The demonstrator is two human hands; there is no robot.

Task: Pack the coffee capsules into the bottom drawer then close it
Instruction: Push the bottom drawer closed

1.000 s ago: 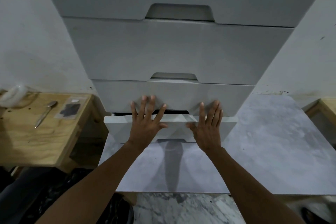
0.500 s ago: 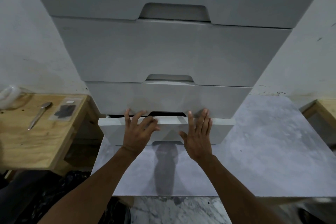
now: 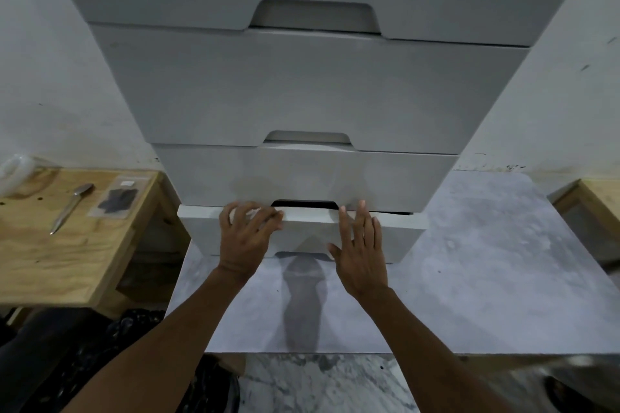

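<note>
Pushing the bottom drawer (image 3: 399,238) shut: left hand (image 3: 246,236) curls over its top edge with nothing in its grip, right hand (image 3: 360,251) lies flat and spread on the front, drawer slightly proud of the cabinet. Capsules aren't visible (presumably inside). Risk: left fingertips (image 3: 268,213) getting pinched under the drawer above, or uneven pushing skewing it; no readable writing anywhere.

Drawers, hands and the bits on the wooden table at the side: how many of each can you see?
Drawers: 4, with the bottom drawer not fully shut
Hands: 2, the left hand and right hand
Items on the wooden side table: 3
Total: 9
</note>
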